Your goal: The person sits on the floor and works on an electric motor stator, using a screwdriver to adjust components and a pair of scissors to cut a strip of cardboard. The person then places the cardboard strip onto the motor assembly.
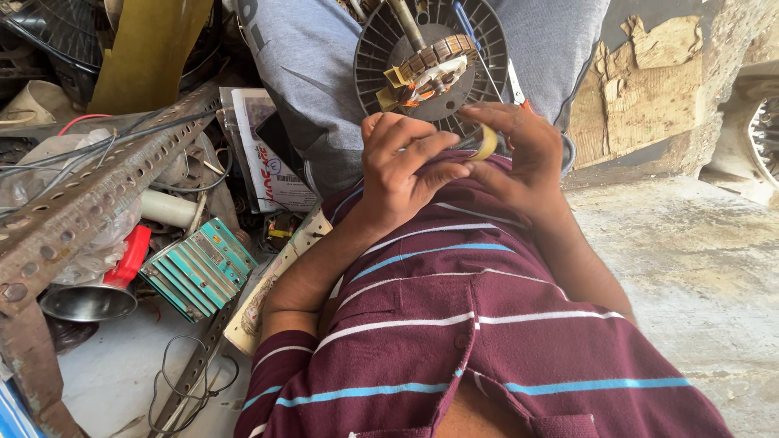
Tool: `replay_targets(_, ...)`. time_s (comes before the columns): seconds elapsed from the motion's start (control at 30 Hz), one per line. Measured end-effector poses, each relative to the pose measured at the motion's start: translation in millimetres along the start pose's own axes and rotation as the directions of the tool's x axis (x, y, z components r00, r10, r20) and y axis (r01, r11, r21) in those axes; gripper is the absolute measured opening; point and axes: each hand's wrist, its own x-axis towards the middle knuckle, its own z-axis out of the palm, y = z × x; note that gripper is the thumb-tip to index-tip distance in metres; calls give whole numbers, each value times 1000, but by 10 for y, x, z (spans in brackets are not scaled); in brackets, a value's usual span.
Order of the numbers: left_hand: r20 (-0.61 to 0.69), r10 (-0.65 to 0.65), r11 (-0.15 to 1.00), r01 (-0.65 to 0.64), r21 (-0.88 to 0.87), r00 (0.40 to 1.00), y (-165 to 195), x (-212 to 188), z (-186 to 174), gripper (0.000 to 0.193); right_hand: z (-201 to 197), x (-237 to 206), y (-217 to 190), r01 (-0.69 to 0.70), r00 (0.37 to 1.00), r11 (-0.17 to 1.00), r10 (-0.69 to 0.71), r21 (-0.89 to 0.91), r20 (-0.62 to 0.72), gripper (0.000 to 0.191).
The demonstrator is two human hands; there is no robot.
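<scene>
**Both hands on a small yellowish roll, below a fan motor**

Just above the middle of the frame, the left hand [403, 166] and the right hand [519, 158] meet over a maroon striped shirt [487, 324]. Between them sits a small yellowish roll [487, 143], which looks like tape. The right hand grasps it, thumb and fingertips pinched on its rim. The left hand is curled, its thumb and forefinger reaching to the roll's left side; whether they grip it or only touch cannot be told.

Directly above the hands, at the top centre, a dark round fan motor housing [430, 61] rests on grey trousers [316, 97], its copper windings exposed and a metal shaft rising from it.

On the left side of the frame lies clutter: a rusty perforated metal angle bar [89, 203] running diagonally, a teal finned block [199, 268] at the lower left, a red-handled metal funnel [97, 296] beside it, and a printed paper [268, 162]. Bare concrete floor [690, 259] fills the right
</scene>
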Motion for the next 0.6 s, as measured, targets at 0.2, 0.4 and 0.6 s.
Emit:
replay_targets(0.2, -61, -36, 985, 25, -173, 997, -49, 44, -49, 55, -27, -132, 8, -261, 949, 767, 314, 586, 13, 56)
replay_targets(0.4, 9, -42, 986, 43, -163, 999, -53, 0, 10, 40, 4, -148, 26, -299, 936, 654, 341, 695, 82, 56)
replay_targets(0.6, 3, -59, 985, 59, -161, 998, -73, -30, 47, 20, 43, -122, 39, -249, 963, 710, 254, 659, 89, 47)
